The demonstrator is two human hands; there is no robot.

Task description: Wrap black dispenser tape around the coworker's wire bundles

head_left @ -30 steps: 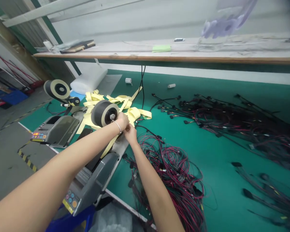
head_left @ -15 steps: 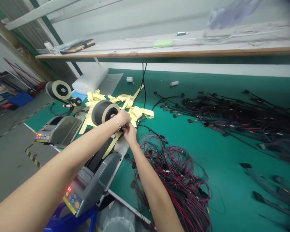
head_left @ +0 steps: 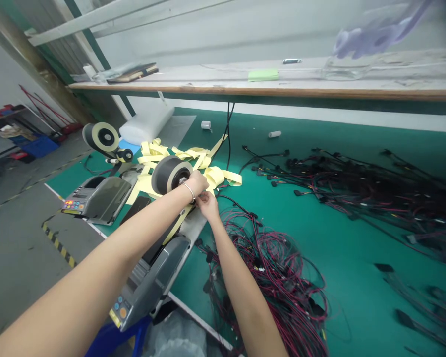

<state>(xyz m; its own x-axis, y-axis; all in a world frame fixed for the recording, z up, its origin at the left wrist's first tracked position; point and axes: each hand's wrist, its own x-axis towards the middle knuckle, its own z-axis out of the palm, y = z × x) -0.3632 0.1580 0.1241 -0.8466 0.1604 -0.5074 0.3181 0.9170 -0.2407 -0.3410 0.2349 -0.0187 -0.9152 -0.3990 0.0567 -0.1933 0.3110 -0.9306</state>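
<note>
Both hands meet at the roll holder of the nearer grey tape dispenser. My left hand, with a bracelet at the wrist, is bent closed just right of the black tape roll. Right below it, my right hand has its fingers pinched together against the holder. Whatever the fingers grip is hidden behind the hands. From the roll, a strip of pale yellow liner and dark tape runs down to the dispenser. My left forearm covers part of the machine.
A second tape dispenser with its own roll stands at left. Yellow liner strips lie behind the hands. Tangled red and black cables are heaped at right, with more black cables beyond. A shelf overhangs the back.
The view has shifted a little, so the scene sits slightly further right. My hands stay at the roll holder, and my left forearm now covers the nearer dispenser's lit display.
</note>
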